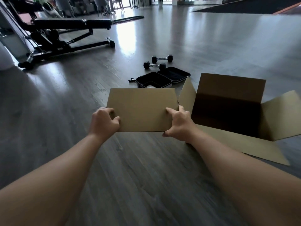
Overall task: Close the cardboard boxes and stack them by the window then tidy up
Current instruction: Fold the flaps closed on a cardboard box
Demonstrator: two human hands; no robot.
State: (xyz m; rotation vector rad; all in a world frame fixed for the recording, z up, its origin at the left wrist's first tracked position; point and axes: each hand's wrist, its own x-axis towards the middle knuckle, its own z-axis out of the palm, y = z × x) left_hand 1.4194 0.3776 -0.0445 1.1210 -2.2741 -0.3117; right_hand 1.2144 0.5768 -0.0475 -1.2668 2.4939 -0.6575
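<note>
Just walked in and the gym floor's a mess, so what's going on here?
A person holds a cardboard flap of the open cardboard box with both hands, left hand and right hand, each with a grip on a side edge. The box lies open on the floor, not yet closed. Beyond it lie an open black case and two dumbbells.

Plain brown cardboard box (pixel 228 110) sits on floor, flaps open, left flap (pixel 141 108) raised.

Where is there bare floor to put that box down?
Bare floor lies left of the held box, before the bench, and near the arms. Crowded beyond and right: open case, dumbbells, open box.
</note>
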